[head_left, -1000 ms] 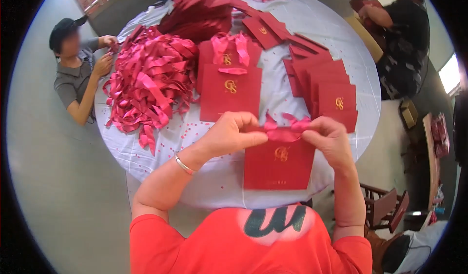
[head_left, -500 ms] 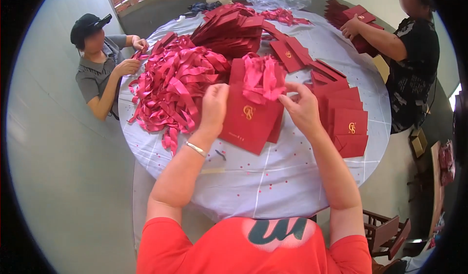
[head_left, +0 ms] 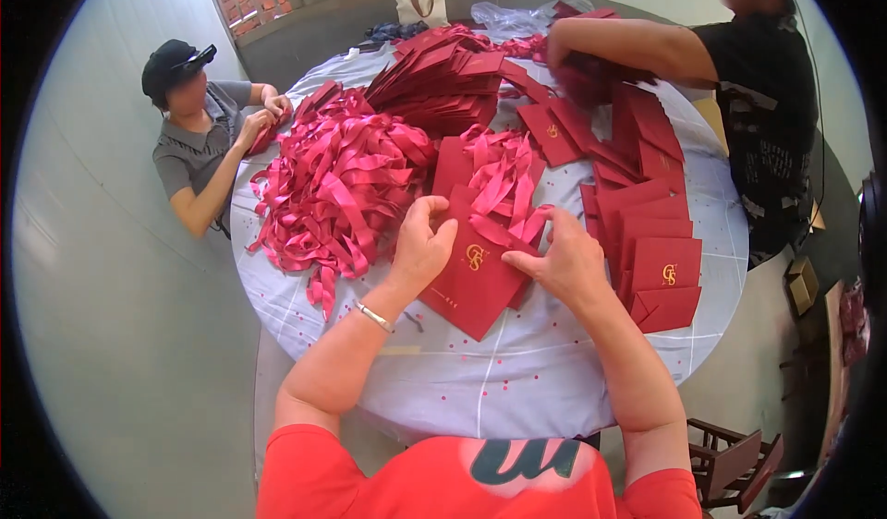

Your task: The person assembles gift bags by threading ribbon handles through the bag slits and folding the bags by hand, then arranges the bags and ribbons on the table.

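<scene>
A flat dark-red paper gift bag [head_left: 467, 302] with a gold emblem lies in front of me on the cloth-covered table. My left hand [head_left: 425, 251] is at its left edge, thumb bent over the front and fingers curled against it. Pink satin ribbons [head_left: 504, 173] lie loosely over the bag's upper part. At the bag's right side, my right hand [head_left: 565, 262] has its fingertips on a pink ribbon; its thumb rests low against the bag. Part of another red bag shows beneath.
Left stands a big heap of pink ribbons [head_left: 346, 177]. Stacked red bags [head_left: 434, 90] lie behind, and more bags [head_left: 661, 251] fan out at right. One person [head_left: 199, 150] works at the left; another [head_left: 767, 131] reaches over the far right. Small red bits dot the tablecloth [head_left: 517, 394].
Both my hands have come lower in view along the bag, the right one with the ribbon. The person at right has stretched an arm across the table over the bags.
</scene>
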A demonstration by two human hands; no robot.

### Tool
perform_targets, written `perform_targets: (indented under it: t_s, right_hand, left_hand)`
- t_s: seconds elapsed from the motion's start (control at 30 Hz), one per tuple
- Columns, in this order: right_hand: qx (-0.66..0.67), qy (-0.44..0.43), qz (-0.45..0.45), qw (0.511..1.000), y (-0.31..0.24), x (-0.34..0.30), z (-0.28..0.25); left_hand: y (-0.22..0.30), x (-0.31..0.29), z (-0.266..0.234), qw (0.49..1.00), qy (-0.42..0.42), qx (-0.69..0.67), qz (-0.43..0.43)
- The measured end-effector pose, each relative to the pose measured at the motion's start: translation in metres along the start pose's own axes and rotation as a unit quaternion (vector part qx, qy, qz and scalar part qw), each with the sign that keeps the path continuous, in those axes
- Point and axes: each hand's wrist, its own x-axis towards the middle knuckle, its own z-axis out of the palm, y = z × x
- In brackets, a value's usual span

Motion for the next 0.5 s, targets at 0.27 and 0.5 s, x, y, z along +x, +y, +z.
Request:
perform_targets:
  t_s: [0.27, 0.5]
  right_hand:
    - [0.171, 0.016, 0.02, 0.985, 0.019, 0.004, 0.019]
    - [0.285, 0.092, -0.013, 0.954, 0.047, 0.017, 0.042]
  left_hand:
    - [0.02, -0.005, 0.003, 0.994, -0.023, 0.095, 0.055]
    - [0.0, 0.004, 0.004, 0.999, -0.031, 0.012, 0.04]
